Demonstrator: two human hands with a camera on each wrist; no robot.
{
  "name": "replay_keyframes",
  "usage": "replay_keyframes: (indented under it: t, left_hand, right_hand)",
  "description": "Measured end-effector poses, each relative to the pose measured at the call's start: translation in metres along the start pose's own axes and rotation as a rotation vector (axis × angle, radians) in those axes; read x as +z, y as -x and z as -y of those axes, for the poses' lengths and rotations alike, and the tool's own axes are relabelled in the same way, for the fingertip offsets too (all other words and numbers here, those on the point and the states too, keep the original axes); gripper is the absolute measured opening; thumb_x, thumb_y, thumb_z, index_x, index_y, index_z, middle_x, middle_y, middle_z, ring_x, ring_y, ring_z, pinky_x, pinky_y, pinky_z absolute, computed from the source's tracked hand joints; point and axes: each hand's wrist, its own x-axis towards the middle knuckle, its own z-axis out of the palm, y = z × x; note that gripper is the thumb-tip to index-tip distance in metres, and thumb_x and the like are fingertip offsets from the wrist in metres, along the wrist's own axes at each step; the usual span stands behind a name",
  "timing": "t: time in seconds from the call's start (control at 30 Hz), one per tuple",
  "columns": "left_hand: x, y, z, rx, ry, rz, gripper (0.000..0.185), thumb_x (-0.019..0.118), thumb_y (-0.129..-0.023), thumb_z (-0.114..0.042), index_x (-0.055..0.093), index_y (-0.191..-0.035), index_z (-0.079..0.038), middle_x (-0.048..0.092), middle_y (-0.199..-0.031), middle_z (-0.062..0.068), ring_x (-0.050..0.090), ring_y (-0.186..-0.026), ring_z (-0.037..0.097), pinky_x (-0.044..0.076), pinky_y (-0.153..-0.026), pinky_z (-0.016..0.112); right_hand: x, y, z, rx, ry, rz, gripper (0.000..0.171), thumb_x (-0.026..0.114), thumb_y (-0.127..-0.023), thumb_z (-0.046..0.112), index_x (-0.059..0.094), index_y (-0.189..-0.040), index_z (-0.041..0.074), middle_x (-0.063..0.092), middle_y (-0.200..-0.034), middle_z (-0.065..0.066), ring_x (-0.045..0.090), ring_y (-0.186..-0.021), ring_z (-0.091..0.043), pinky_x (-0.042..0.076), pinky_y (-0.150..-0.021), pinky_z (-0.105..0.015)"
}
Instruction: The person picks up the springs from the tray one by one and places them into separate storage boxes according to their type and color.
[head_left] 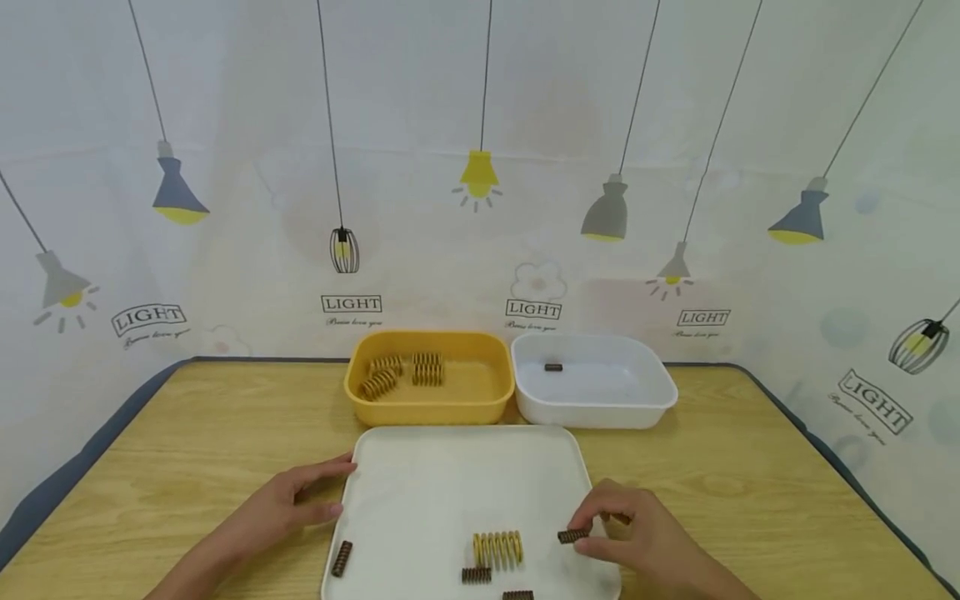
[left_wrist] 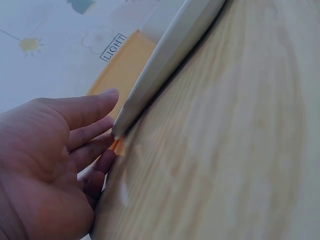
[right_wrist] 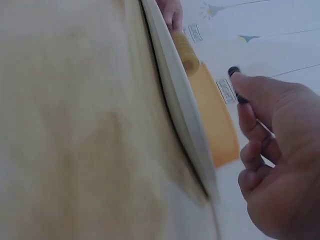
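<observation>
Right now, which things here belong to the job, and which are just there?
Seemingly in the job:
right hand, pinching a dark spring
left hand, at the white tray
gold spring and other dark springs on that tray
yellow bin, holding gold springs
white bin, holding a small dark piece

Just there:
wooden table
backdrop printed with lamps

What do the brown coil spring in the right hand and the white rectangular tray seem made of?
Brown coil spring: likely metal, perhaps painted, given its regular coils. White rectangular tray: probably smooth plastic, given its even colour and rounded rim.
</observation>
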Motion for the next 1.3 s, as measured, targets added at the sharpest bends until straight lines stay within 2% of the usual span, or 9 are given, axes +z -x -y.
replay_keyframes:
  t: [0.13,0.2,0.47,0.53,0.7,0.77,0.97,1.2,1.3]
  left_hand:
    - [0.000,0.000,-0.001,-0.024,0.033,0.003,0.052,0.069,-0.086,-0.032,0.057,-0.134,-0.015,0.040,-0.149,0.004,0.021,-0.140,0.032,0.012,-0.108,0.058]
    - [0.000,0.000,-0.001,-0.010,0.032,0.007,0.051,0.069,-0.087,-0.031,0.057,-0.134,-0.014,0.039,-0.148,0.007,0.020,-0.139,0.035,0.012,-0.108,0.060]
    - [0.000,0.001,0.001,-0.040,0.031,0.002,0.050,0.069,-0.087,-0.032,0.058,-0.133,-0.016,0.041,-0.147,0.003,0.021,-0.139,0.030,0.014,-0.109,0.052]
    - [0.000,0.001,0.001,-0.052,0.027,-0.002,0.050,0.069,-0.087,-0.033,0.058,-0.133,-0.017,0.042,-0.147,0.001,0.022,-0.139,0.028,0.015,-0.109,0.043]
    - [-0.001,0.001,0.001,-0.056,0.044,-0.007,0.051,0.070,-0.086,-0.034,0.058,-0.133,-0.017,0.042,-0.147,0.003,0.021,-0.140,0.029,0.015,-0.111,0.048]
    - [-0.002,0.001,0.001,-0.052,0.056,-0.006,0.051,0.069,-0.087,-0.033,0.058,-0.133,-0.016,0.042,-0.147,0.005,0.021,-0.140,0.031,0.011,-0.109,0.056]
    - [-0.002,0.001,0.001,-0.060,0.079,-0.004,0.051,0.070,-0.086,-0.032,0.058,-0.133,-0.015,0.041,-0.148,0.006,0.019,-0.140,0.033,0.008,-0.109,0.059]
    - [-0.002,0.000,-0.002,-0.069,0.094,0.000,0.053,0.071,-0.085,-0.032,0.057,-0.133,-0.014,0.040,-0.148,0.006,0.018,-0.140,0.033,0.007,-0.109,0.060]
    - [0.000,0.001,-0.002,-0.040,0.079,-0.002,0.052,0.070,-0.086,-0.031,0.057,-0.133,-0.013,0.041,-0.147,0.007,0.019,-0.140,0.032,0.013,-0.111,0.050]
  right_hand:
    - [-0.016,-0.008,0.001,-0.045,0.135,-0.078,0.019,0.073,-0.084,0.010,0.070,-0.098,0.022,0.063,-0.087,0.005,0.050,-0.071,-0.017,0.038,-0.056,-0.034]
    - [-0.023,-0.012,0.000,-0.063,0.182,-0.110,0.021,0.074,-0.083,0.009,0.069,-0.097,0.023,0.063,-0.086,0.007,0.051,-0.072,-0.015,0.037,-0.056,-0.034]
    - [-0.056,-0.037,-0.005,-0.053,0.350,-0.186,0.016,0.076,-0.083,0.018,0.069,-0.094,0.028,0.062,-0.084,0.012,0.050,-0.075,-0.010,0.037,-0.060,-0.027]
    - [-0.064,-0.043,-0.008,-0.055,0.354,-0.199,0.017,0.076,-0.083,0.017,0.070,-0.094,0.027,0.063,-0.085,0.012,0.049,-0.075,-0.010,0.037,-0.060,-0.026]
    - [-0.080,-0.057,-0.014,-0.036,0.367,-0.217,0.016,0.073,-0.086,0.016,0.070,-0.097,0.027,0.063,-0.087,0.011,0.048,-0.076,-0.011,0.037,-0.060,-0.027]
    - [-0.085,-0.064,-0.015,-0.042,0.387,-0.224,0.016,0.073,-0.086,0.014,0.070,-0.097,0.026,0.062,-0.087,0.011,0.048,-0.076,-0.010,0.037,-0.061,-0.027]
    - [-0.094,-0.083,-0.008,-0.001,0.403,-0.217,0.013,0.071,-0.087,0.010,0.071,-0.099,0.015,0.063,-0.087,0.002,0.050,-0.077,-0.016,0.038,-0.061,-0.028]
    - [-0.108,-0.093,-0.044,0.107,0.414,-0.215,0.011,0.069,-0.090,0.027,0.070,-0.100,0.022,0.063,-0.090,0.008,0.053,-0.080,-0.016,0.041,-0.064,-0.027]
    - [-0.114,-0.095,-0.057,0.113,0.394,-0.211,0.012,0.068,-0.090,0.028,0.070,-0.100,0.021,0.064,-0.090,0.005,0.055,-0.081,-0.018,0.043,-0.065,-0.026]
